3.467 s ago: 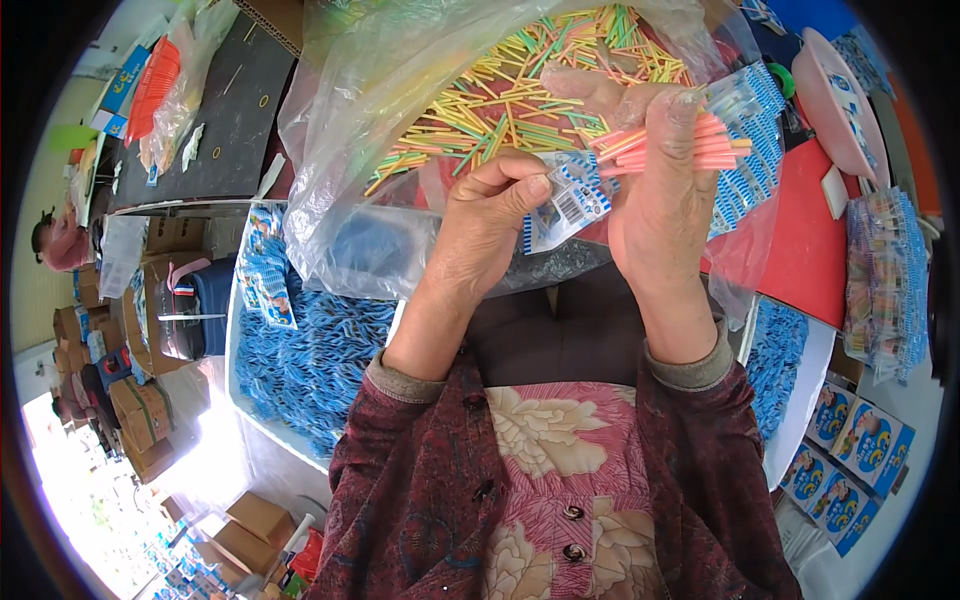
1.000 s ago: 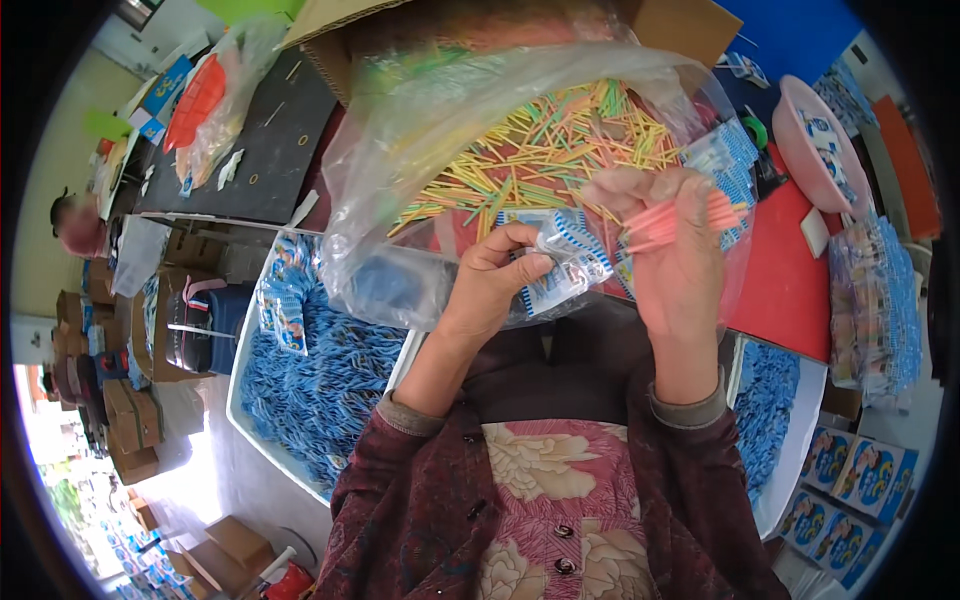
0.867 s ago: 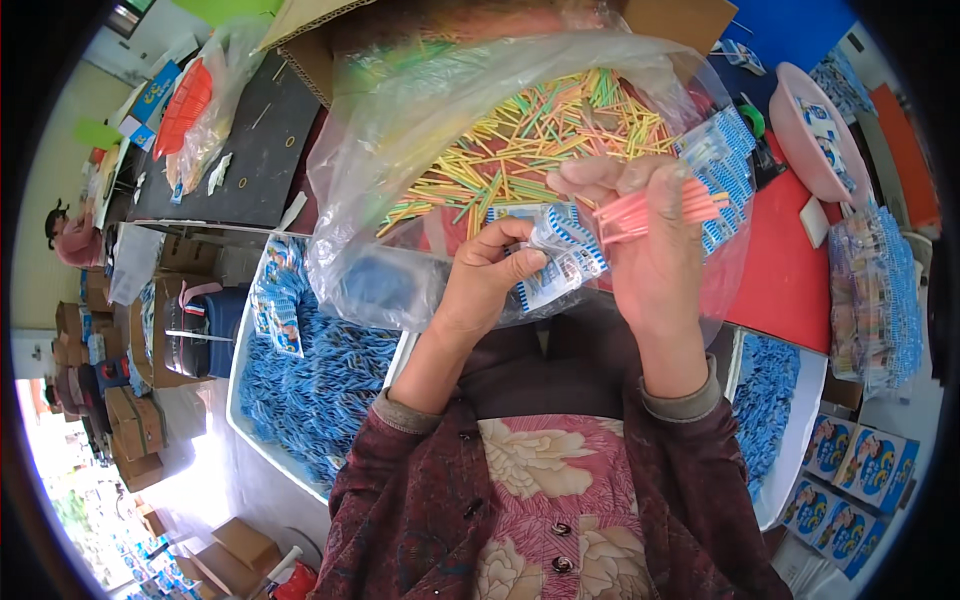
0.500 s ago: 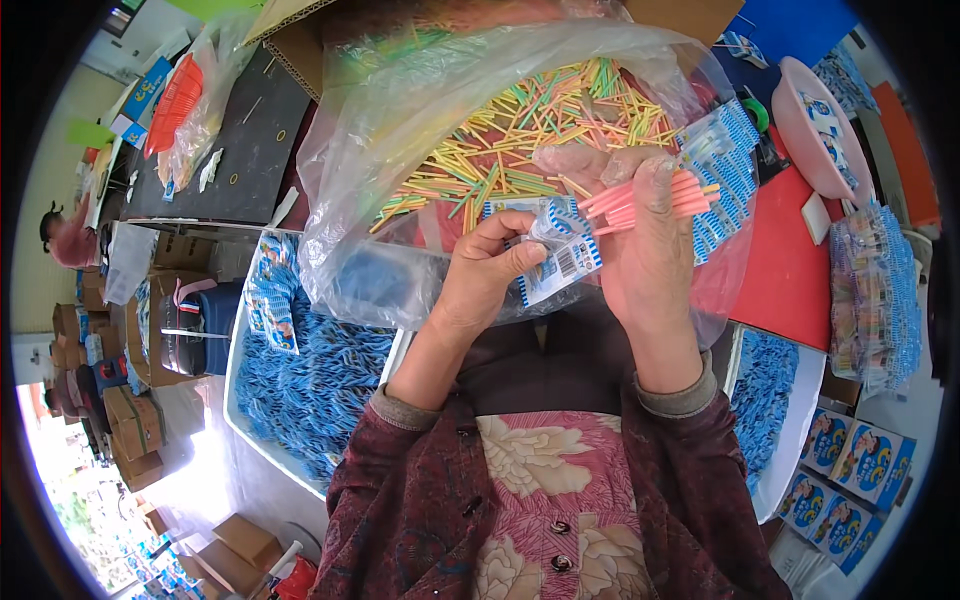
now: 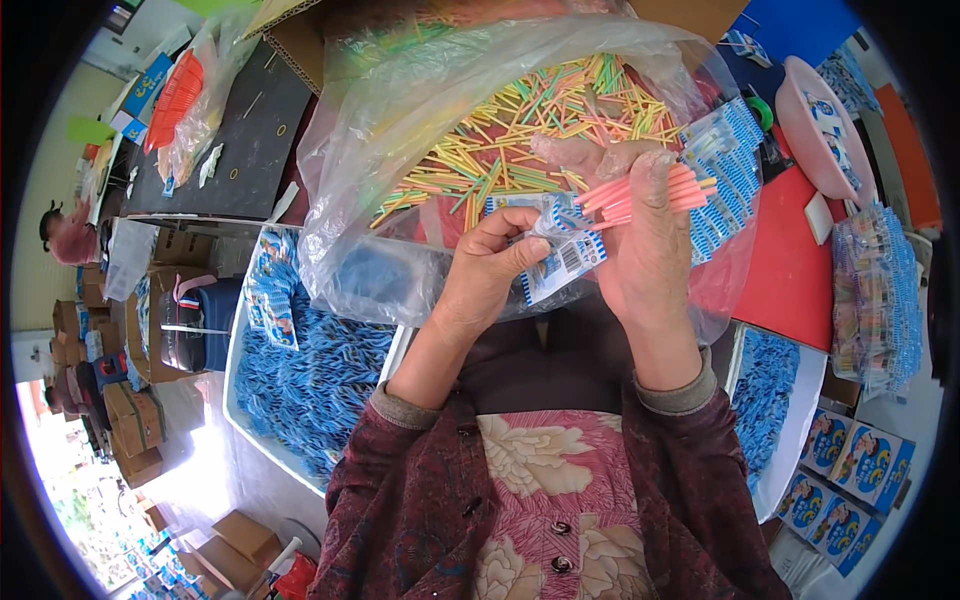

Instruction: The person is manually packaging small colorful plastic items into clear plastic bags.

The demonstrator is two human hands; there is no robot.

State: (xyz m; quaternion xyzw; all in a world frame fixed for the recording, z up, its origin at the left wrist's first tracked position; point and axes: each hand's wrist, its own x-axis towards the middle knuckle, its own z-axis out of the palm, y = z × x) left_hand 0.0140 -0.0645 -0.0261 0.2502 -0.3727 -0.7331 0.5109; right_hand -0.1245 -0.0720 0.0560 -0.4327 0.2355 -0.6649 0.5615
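Head: left grip (image 5: 485, 272) pinches packet (image 5: 572, 264) by edge, right grip (image 5: 648, 262) clasps pink sticks (image 5: 613, 199) under thumb

The clear bag (image 5: 335, 195) is crinkled, glossy plastic; over its near part, matt, smooth pink sticks (image 5: 622, 196) and a shiny plastic-film sachet (image 5: 563, 268); behind it, a matt corrugated-cardboard carton (image 5: 690, 14); right of it, a smooth plastic basin (image 5: 800, 132).

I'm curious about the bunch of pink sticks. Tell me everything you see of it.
The pink sticks are thin, straight and smooth-looking, with a yellowish end among them at the right; what they are made of is unclear. They form a loose bundle, lying roughly crosswise under the thumb of the right hand, which hides their middle. Their left ends fan slightly, close to the packet; whether they touch it, I can't tell.
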